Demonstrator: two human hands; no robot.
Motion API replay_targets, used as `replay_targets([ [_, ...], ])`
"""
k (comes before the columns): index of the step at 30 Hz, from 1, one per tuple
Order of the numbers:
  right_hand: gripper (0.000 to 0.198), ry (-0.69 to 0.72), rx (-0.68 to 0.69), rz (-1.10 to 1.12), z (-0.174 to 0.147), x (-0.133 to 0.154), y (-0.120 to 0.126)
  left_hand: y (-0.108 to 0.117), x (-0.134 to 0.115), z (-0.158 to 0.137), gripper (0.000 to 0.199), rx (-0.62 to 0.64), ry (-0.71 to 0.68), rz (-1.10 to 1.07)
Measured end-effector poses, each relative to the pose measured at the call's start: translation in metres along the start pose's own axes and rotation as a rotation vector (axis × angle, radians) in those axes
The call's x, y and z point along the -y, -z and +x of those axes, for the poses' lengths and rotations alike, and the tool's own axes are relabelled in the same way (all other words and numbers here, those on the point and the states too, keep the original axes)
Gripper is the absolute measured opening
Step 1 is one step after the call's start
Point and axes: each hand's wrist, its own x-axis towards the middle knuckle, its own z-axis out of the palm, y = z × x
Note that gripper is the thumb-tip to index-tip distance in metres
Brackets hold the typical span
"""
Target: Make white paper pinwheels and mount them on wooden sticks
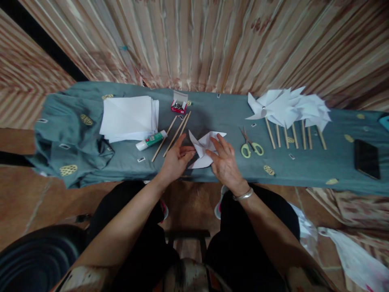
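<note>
Around the middle of the worktop (226, 115), a folded paper pinwheel (201, 152) lies flat between both hands, near the front edge. The left hand (176, 160) comes in from its side with the index finger raised, the other fingers bent, and the thumb close to them at the paper's left edge. Can't tell if that grip is really pinching it or just touching, tbh. The right hand (225, 166) is easier to read: grip spread, fingers fanned over the paper's right side, thumb well apart from the index. There's a bracelet (243, 194) on that wrist. Both forearms reach forward and angle inward. Sticks (173, 137) and a glue tube (152, 140) lie just past the left hand, and scissors (251, 147) near the right, blades slightly parted.
</note>
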Motion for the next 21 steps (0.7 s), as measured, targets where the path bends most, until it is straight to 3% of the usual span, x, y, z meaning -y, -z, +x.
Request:
replay_targets([
  [8,0.046,-0.049,-0.060,0.044,0.000,-0.003,0.006,-0.016,-0.007,-0.011,0.104,-0.009,0.223,-0.300],
  [12,0.049,-0.021,-0.073,0.073,-0.002,0.002,0.008,-0.025,-0.009,-0.013,0.080,0.052,0.209,-0.372],
  [15,0.048,-0.005,-0.082,0.046,-0.002,0.007,0.010,-0.028,-0.011,-0.012,0.064,0.021,0.228,-0.406],
  [21,0.050,0.027,-0.047,-0.041,-0.001,0.019,0.014,-0.030,-0.013,-0.009,0.048,0.009,0.235,-0.430],
])
